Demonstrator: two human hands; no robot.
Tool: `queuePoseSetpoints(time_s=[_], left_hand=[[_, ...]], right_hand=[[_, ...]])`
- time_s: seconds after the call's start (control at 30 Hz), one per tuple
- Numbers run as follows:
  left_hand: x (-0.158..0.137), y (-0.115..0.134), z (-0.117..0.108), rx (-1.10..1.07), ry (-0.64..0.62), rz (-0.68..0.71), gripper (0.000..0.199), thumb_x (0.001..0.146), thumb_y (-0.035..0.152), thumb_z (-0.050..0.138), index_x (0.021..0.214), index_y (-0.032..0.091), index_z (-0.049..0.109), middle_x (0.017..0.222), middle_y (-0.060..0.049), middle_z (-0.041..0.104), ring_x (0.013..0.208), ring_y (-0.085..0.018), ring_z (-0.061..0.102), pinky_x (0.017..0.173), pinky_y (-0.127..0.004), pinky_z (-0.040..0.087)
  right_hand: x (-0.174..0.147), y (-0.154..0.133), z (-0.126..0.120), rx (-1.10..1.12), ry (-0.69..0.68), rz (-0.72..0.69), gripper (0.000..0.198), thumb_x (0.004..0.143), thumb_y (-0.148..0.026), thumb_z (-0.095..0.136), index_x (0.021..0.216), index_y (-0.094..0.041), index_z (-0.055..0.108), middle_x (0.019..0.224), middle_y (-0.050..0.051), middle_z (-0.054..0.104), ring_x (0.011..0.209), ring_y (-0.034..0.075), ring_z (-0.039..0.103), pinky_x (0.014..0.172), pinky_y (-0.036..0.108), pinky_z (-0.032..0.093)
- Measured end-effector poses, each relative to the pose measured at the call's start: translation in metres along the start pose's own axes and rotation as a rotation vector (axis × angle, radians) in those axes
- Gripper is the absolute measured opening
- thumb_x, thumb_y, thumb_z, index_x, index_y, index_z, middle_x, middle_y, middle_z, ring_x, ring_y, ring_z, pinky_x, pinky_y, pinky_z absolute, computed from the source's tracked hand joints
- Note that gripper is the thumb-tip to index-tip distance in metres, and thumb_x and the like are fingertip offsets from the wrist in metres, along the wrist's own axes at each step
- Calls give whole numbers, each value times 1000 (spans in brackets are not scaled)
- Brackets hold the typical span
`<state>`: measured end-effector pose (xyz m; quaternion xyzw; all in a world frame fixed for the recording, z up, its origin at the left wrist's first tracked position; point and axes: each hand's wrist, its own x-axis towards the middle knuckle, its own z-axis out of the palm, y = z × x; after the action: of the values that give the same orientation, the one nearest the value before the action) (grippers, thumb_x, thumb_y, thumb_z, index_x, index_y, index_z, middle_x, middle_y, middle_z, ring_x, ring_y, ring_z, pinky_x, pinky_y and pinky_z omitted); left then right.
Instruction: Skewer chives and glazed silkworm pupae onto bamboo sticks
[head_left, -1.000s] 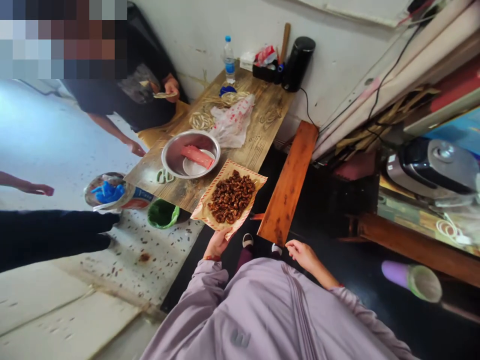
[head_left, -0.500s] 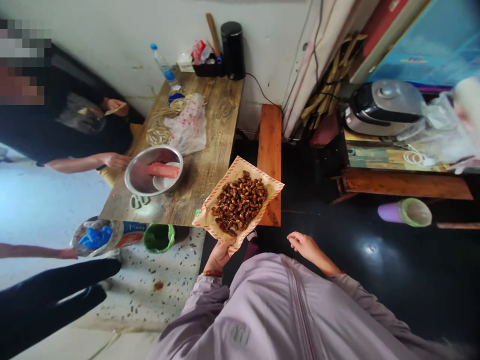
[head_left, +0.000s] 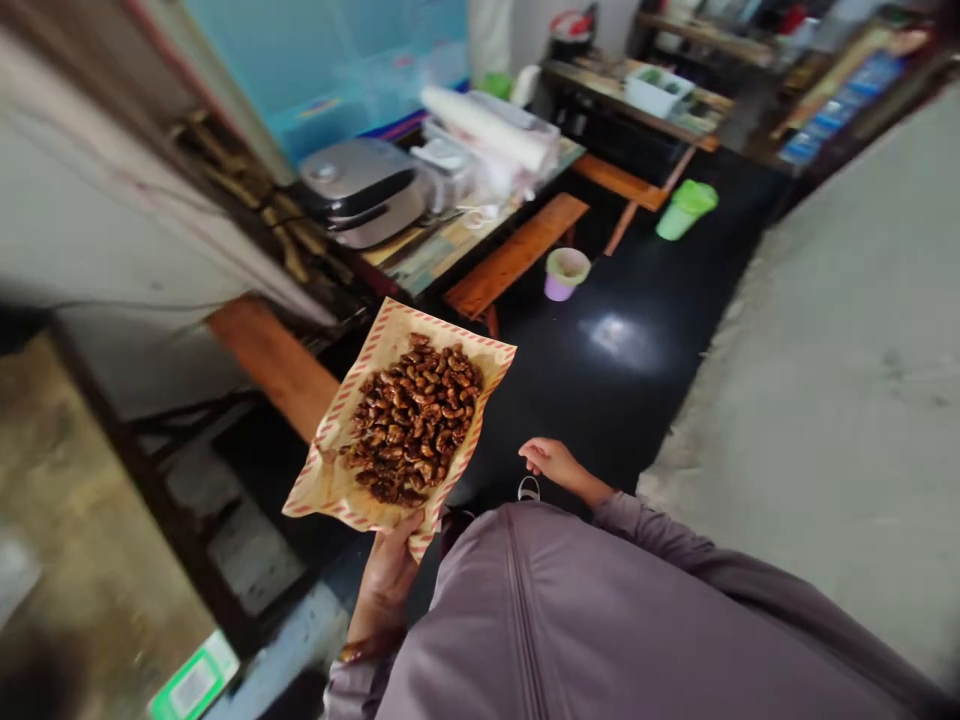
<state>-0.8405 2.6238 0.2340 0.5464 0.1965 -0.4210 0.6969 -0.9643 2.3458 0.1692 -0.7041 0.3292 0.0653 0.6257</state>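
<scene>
My left hand (head_left: 391, 565) grips the near corner of a paper-lined tray (head_left: 319, 492), thumb on top and fingers underneath. The tan paper has a red striped border and hides whatever base lies beneath. A heap of glossy, dark brown, curled food pieces (head_left: 416, 420) covers its middle; their exact kind I cannot make out. To the right of the tray, my right hand (head_left: 553, 462) hangs in front of my body, touching nothing. Its fingers are loosely curled with nothing visible in them.
At the left is a blurred wooden table (head_left: 82, 480) with a green-and-white card (head_left: 195, 680) at its edge. Ahead are a wooden bench (head_left: 274, 365), a rice cooker (head_left: 364, 190) on a side table and another bench (head_left: 517, 255). Purple (head_left: 564, 275) and green bins (head_left: 686, 210) stand on the dark floor.
My view has swung right, away from the table with the steel bowl and the other people. The tray has come along in my left hand. My right hand still hangs free.
</scene>
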Motion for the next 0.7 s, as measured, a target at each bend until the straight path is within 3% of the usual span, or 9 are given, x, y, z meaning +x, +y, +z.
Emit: queuePoseSetpoints(time_s=[0.07,0.23,0.37,0.53,0.63,0.7], left_hand=[[7,0,55,92,-46,16,47,69,19,72,115,26,67,113,-4,76,123,-30,64,101,-35,58],[32,3,171,315,-154,-104,48,62,17,77,110,24,68,105,-4,78,113,-33,69,93,-41,61],[66,8,254,404,-393,-157,53,56,19,83,107,28,70,106,-4,78,113,-35,69,95,-45,60],[111,8,359,540,-613,-256,46,57,19,83,102,28,74,103,-7,79,109,-37,70,93,-48,59],[148,5,417,567,-695,-316,47,54,15,83,99,27,74,94,-8,79,102,-38,72,89,-51,59],[182,3,454,551,-772,-355,54,54,12,81,105,29,73,94,-8,79,100,-37,73,88,-51,59]], right_hand=[[-9,7,-50,135,152,13,26,89,-38,52,91,-18,69,68,-1,65,58,10,58,58,22,45],[-43,23,-156,417,531,-6,38,87,-47,52,102,-17,68,77,1,67,62,11,60,55,22,44],[-69,40,-218,558,825,-37,51,86,-57,50,111,-15,65,87,8,71,68,16,65,55,25,46],[-72,51,-287,767,1084,-96,64,87,-65,50,135,-22,55,120,13,70,92,23,72,66,30,55],[-58,45,-332,714,1132,-154,66,93,-68,36,140,-25,53,131,14,66,104,27,71,74,36,59],[-39,38,-360,478,1147,-96,68,97,-67,18,142,-28,52,135,12,65,111,26,69,79,37,60]])
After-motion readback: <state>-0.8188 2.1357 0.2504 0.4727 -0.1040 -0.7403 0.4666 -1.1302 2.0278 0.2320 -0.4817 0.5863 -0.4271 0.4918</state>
